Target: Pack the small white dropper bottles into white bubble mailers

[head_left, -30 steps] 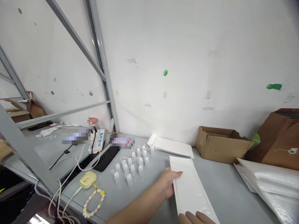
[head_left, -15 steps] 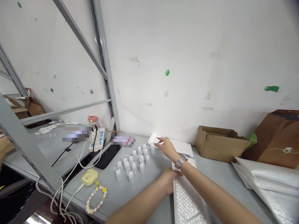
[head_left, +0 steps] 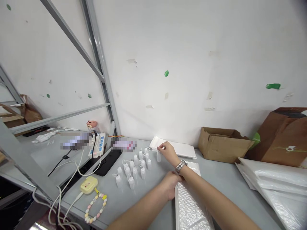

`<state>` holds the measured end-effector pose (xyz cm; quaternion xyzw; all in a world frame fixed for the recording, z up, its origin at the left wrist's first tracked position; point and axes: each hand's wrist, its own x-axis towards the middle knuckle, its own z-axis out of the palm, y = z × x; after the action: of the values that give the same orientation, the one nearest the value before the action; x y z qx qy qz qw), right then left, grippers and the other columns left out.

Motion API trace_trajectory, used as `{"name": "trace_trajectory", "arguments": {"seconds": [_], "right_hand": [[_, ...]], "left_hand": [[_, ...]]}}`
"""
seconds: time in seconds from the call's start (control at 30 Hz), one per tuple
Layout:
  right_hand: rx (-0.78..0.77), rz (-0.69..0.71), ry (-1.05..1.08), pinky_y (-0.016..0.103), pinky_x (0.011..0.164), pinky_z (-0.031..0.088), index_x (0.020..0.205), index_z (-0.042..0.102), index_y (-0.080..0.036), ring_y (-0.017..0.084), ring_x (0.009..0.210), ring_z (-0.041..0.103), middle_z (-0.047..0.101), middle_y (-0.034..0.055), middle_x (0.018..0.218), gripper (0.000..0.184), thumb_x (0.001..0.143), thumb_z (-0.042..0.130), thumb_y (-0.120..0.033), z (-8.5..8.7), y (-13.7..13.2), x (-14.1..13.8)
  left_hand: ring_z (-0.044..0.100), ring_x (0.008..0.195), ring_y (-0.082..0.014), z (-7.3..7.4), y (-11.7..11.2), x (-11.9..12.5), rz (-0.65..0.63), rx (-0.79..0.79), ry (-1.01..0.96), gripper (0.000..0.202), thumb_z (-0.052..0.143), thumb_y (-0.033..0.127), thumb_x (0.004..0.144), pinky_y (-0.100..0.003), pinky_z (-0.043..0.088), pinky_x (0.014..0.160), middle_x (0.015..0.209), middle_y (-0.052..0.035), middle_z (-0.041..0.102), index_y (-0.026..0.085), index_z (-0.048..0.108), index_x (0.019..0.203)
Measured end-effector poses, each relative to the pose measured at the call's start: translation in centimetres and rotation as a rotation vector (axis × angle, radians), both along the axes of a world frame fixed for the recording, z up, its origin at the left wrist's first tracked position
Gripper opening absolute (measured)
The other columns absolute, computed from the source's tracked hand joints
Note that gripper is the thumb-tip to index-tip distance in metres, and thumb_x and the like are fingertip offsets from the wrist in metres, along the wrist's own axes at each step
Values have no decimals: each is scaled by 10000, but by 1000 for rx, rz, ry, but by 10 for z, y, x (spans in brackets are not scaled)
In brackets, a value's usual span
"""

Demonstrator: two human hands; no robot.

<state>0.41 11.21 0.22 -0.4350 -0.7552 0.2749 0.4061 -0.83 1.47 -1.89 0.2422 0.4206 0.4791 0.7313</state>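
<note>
My right hand point(head_left: 168, 152), with a metal watch on the wrist, reaches forward and pinches the cap of a small white dropper bottle point(head_left: 158, 156) at the far right of a group of several small white bottles point(head_left: 134, 169) standing on the grey table. My left hand point(head_left: 170, 185) rests closed on the left edge of a white bubble mailer point(head_left: 189, 204) lying flat in front of me. The mailer's bubbled side shows.
A stack of white mailers point(head_left: 177, 149) lies by the wall. An open cardboard box point(head_left: 222, 145), a brown box point(head_left: 283, 137) and clear bags point(head_left: 275, 182) sit to the right. A power strip point(head_left: 97, 148), cables, a yellow device point(head_left: 89, 185) and a grey metal rack post point(head_left: 100, 73) stand left.
My right hand left the mailer's near end, reached forward across it and closed on the rightmost small bottle. The mailer now shows its bubbled side. My left hand stayed on the mailer's edge.
</note>
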Motion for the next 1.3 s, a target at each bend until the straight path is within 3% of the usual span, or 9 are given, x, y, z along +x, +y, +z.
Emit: {"name": "trace_trajectory", "arguments": {"seconds": [0.17,0.3,0.4,0.5,0.63,0.87,1.3], "right_hand": [[23,-12,138,287,633,447,733,567,-184,147,626,571,578,20,752,122,791,501,-270,13,-18,23],[1,22,336,276,587,477,867,540,-187,150,637,612,634,35,789,224,845,460,-395,21,-42,62],[4,9,460,288,581,488,850,537,-189,143,611,600,652,54,843,242,829,504,-427,11,-59,100],[32,-94,487,295,578,494,847,541,-190,142,593,583,653,56,813,224,826,525,-412,-5,-72,135],[82,-199,503,303,601,502,863,553,-192,148,619,583,643,51,792,201,841,515,-389,-15,-80,162],[156,-217,506,319,640,511,884,543,-208,150,654,597,642,61,880,167,850,506,-367,-13,-78,169],[-144,-186,572,305,581,472,706,546,-199,151,564,543,651,55,718,279,751,574,-473,-18,-76,159]], "left_hand": [[633,686,-266,1,-3,0,-22,26,28,187,613,17,525,-374,444,711,667,-124,670,63,652,702],[625,774,-267,0,-2,-4,-7,90,61,221,701,125,547,-350,431,747,751,-115,687,87,673,764],[617,780,-258,-1,-1,-7,10,122,100,319,765,204,510,-341,419,755,767,-107,687,89,675,794],[621,773,-253,-1,0,-7,20,147,142,420,802,278,474,-336,421,751,806,-119,691,75,673,819],[628,737,-231,-1,-1,-5,21,198,200,465,813,346,454,-316,442,708,812,-114,696,83,673,811],[603,598,-186,-4,-2,-1,-26,188,310,412,830,328,388,-281,438,593,682,-69,687,96,674,691],[565,546,-155,-11,0,2,-51,242,394,426,810,356,398,-259,414,550,621,-44,657,90,661,696]]}}
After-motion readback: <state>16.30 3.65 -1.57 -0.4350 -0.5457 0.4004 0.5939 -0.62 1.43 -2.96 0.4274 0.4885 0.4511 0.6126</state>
